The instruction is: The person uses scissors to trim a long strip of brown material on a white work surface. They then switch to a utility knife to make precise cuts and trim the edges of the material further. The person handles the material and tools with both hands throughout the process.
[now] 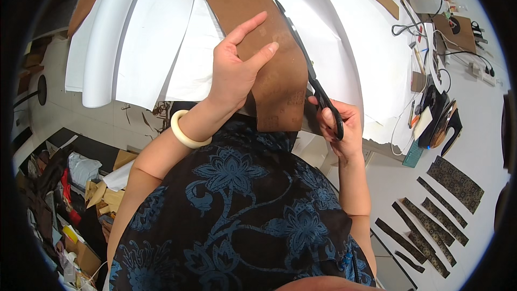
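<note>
A wide strip of brown leather-like material (pixel 280 83) runs from the far edge of the table toward me, its near end hanging over the table's front edge. On top of it lies my left hand (pixel 239 59), index finger and thumb stretched apart, touching the surface. My right hand (pixel 342 124) grips the black handles of a pair of scissors (pixel 323 97). The blades point away from me along the strip's right edge. Whether they bite into the material I cannot tell.
White paper sheets (pixel 377 54) cover the table, with a long white roll (pixel 107 48) at left. Cables and tools, with a green ruler (pixel 413 153), crowd the right side. Patterned dark fabric pieces (pixel 456 183) lie at lower right. Scraps and bags (pixel 83 170) are heaped at lower left.
</note>
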### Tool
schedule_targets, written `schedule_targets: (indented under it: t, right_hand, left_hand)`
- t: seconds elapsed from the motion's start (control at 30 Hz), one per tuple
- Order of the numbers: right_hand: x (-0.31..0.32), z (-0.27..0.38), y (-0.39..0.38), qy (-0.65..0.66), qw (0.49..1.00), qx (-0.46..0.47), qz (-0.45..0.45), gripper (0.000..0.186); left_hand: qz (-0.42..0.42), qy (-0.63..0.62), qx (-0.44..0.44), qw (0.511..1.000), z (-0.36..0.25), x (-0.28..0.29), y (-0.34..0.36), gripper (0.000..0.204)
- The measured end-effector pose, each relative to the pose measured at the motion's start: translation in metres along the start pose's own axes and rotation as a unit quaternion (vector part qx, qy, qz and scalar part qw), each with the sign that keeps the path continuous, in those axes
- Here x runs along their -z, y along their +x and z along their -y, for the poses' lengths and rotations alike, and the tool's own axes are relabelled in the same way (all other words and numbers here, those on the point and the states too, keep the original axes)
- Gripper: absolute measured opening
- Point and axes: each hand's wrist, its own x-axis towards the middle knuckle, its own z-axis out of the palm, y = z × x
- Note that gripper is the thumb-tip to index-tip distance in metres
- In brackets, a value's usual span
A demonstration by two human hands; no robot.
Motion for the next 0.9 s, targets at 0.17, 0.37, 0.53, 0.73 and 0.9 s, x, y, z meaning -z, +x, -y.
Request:
schedule_targets:
  t: [0.17,0.37,0.53,0.73,0.9]
  right_hand:
    - [0.0,0.003,-0.001,-0.013,1.0,-0.005,-0.008,0.038]
    - [-0.003,0.005,0.0,-0.024,1.0,-0.013,-0.014,0.036]
    - [0.0,0.003,-0.001,-0.02,0.999,-0.013,-0.021,0.036]
    - [0.023,0.01,-0.004,-0.036,0.999,0.007,0.004,0.039]
    - [0.047,0.014,-0.006,-0.041,0.998,0.027,0.027,0.046]
  left_hand:
    - [0.0,-0.004,-0.002,1.0,0.0,-0.002,0.0,0.054]
    - [-0.008,0.016,-0.001,1.0,0.0,0.003,0.0,0.053]
    - [-0.039,0.018,-0.006,0.999,-0.003,0.007,0.005,0.052]
    - [-0.049,-0.025,-0.006,0.998,-0.023,0.007,0.041,0.055]
    - [-0.022,0.048,-0.047,0.997,-0.011,-0.003,0.039,0.061]
